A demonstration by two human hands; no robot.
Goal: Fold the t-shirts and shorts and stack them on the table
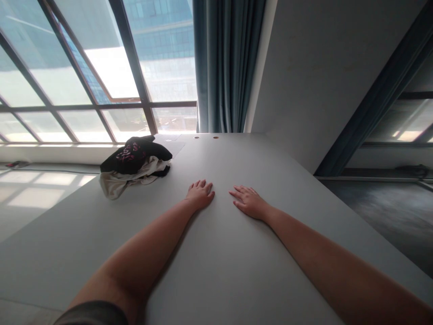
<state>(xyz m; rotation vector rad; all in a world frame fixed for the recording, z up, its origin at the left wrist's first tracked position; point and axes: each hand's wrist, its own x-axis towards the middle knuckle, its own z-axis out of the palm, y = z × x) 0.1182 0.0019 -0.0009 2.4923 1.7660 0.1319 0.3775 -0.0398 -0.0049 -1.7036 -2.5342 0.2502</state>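
My left hand lies flat, palm down, on the grey table, its fingers stretched out and holding nothing. My right hand rests flat beside it, a short gap away, fingers spread and empty too. Both forearms reach out over the tabletop. A heap of clothes lies to the left of my left hand, apart from it: a black garment with pink print on top of a beige one.
Two small round holes sit near the table's far edge. A large window fills the left, a blue-green curtain hangs behind the table, and a grey wall runs along the right. The table's right edge drops to dark floor.
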